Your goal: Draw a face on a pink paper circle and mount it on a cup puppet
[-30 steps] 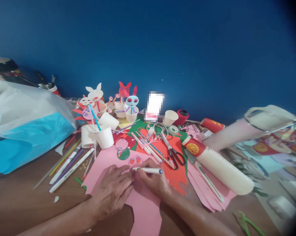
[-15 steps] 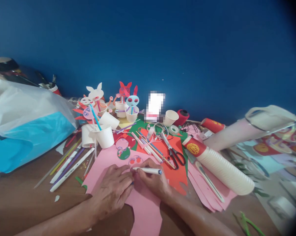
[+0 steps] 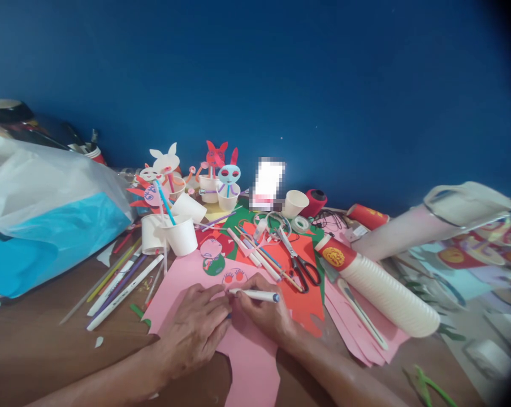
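Note:
A white marker with a blue end (image 3: 259, 295) is pinched in my right hand (image 3: 266, 314), its tip pointing left toward my left fingertips. My left hand (image 3: 198, 325) lies palm down on a sheet of pink paper (image 3: 253, 367), fingers stretched toward the marker's tip. A small blue bit shows at the edge of the left fingers, too hidden to name. Just beyond both hands, a pair of drawn eyes with lashes and red spots (image 3: 234, 277) shows on pink. Beyond them are a pink and a green paper disc (image 3: 213, 263). Whatever lies under my left fingers is hidden.
Black-handled scissors (image 3: 304, 272) and several pens lie on red paper (image 3: 310, 311). Paper cups (image 3: 181, 237) with rabbit-faced figures stand at the back left. A stack of cups (image 3: 391, 294) and a craft knife (image 3: 361, 314) lie right; a plastic bag (image 3: 69, 226) lies left.

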`<act>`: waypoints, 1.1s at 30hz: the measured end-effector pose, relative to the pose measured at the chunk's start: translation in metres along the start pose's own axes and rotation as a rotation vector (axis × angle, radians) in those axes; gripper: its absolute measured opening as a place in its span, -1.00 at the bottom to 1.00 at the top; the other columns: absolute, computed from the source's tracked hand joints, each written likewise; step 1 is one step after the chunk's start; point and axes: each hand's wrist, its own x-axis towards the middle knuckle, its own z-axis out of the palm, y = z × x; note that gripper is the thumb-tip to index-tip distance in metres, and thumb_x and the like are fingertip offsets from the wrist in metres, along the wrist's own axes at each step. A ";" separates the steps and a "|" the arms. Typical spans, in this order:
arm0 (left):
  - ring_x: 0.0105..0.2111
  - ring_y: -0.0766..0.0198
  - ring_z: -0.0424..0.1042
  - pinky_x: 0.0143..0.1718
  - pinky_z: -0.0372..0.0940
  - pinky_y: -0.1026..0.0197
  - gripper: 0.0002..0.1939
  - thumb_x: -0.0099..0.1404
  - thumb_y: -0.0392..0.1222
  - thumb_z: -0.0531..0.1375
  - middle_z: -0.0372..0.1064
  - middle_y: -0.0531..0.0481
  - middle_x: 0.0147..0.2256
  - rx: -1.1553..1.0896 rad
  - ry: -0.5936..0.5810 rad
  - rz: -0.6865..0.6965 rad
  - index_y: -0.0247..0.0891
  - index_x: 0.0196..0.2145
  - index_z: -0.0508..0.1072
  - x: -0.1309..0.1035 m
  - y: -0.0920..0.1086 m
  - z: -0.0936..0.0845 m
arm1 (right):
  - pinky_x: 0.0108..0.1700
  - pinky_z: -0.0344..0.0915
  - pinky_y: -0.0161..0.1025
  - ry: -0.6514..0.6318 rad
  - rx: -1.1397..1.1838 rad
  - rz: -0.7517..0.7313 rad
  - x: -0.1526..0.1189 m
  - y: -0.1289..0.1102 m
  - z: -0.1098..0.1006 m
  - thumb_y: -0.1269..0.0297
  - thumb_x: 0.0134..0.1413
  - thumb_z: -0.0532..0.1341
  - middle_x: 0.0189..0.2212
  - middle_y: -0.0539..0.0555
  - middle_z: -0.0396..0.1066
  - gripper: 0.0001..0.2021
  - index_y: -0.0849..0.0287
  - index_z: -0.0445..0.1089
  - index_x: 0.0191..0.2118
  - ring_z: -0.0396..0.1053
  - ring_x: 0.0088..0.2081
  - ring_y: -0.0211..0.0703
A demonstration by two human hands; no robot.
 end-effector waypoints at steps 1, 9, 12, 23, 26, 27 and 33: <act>0.01 0.06 0.33 -0.11 0.10 0.03 -0.77 0.34 -0.35 -0.01 0.49 -0.06 -0.19 0.002 -0.006 -0.003 -0.23 -0.15 0.39 0.000 0.000 0.000 | -0.48 0.28 -0.36 -0.001 0.004 0.001 0.000 0.000 0.000 0.31 0.05 0.18 -0.55 -0.02 0.47 -0.93 0.13 0.36 -0.42 0.40 -0.54 -0.24; 0.00 0.07 0.34 -0.12 0.10 0.04 -0.79 0.34 -0.34 -0.01 0.49 -0.05 -0.17 0.006 -0.029 -0.010 -0.22 -0.18 0.39 0.002 0.001 -0.003 | -0.49 0.29 -0.37 0.019 0.013 -0.023 0.001 0.000 0.001 0.31 0.06 0.18 -0.56 -0.03 0.46 -0.92 0.14 0.35 -0.43 0.40 -0.54 -0.25; 0.00 0.06 0.35 -0.14 0.11 0.04 -0.79 0.34 -0.34 -0.01 0.49 -0.05 -0.18 0.005 -0.034 -0.008 -0.21 -0.20 0.40 0.002 0.001 -0.002 | -0.48 0.30 -0.37 0.015 0.017 -0.014 0.001 0.001 0.002 0.30 0.07 0.17 -0.54 -0.02 0.47 -0.92 0.13 0.34 -0.42 0.41 -0.53 -0.24; -0.01 0.05 0.34 -0.14 0.10 0.04 -0.80 0.34 -0.34 0.00 0.49 -0.06 -0.20 0.007 -0.026 0.001 -0.23 -0.20 0.39 0.002 0.001 -0.003 | -0.47 0.28 -0.37 -0.002 0.022 -0.013 -0.001 0.003 0.002 0.31 0.08 0.17 -0.54 -0.02 0.46 -0.92 0.14 0.34 -0.41 0.40 -0.53 -0.24; -0.01 0.06 0.35 -0.13 0.09 0.05 -0.81 0.33 -0.35 0.00 0.49 -0.07 -0.21 0.007 -0.020 0.002 -0.24 -0.22 0.39 0.003 0.001 -0.004 | -0.51 0.25 -0.38 0.007 0.010 -0.013 0.000 0.001 0.002 0.31 0.07 0.18 -0.58 -0.03 0.44 -0.91 0.14 0.33 -0.43 0.38 -0.56 -0.26; -0.01 0.06 0.35 -0.13 0.09 0.04 -0.81 0.33 -0.35 0.00 0.49 -0.07 -0.21 0.005 -0.021 0.000 -0.24 -0.21 0.39 0.003 0.001 -0.003 | -0.51 0.25 -0.38 0.010 0.016 -0.013 0.000 0.001 0.001 0.31 0.06 0.18 -0.58 -0.03 0.44 -0.91 0.15 0.33 -0.44 0.38 -0.56 -0.26; 0.01 0.04 0.34 -0.12 0.07 0.03 -0.75 0.35 -0.34 -0.02 0.48 -0.07 -0.15 -0.008 0.015 0.001 -0.25 -0.09 0.38 0.000 0.000 0.002 | -0.49 0.27 -0.36 0.046 0.093 0.008 0.001 0.001 0.000 0.35 0.04 0.18 -0.55 -0.02 0.44 -0.95 0.15 0.31 -0.41 0.39 -0.53 -0.23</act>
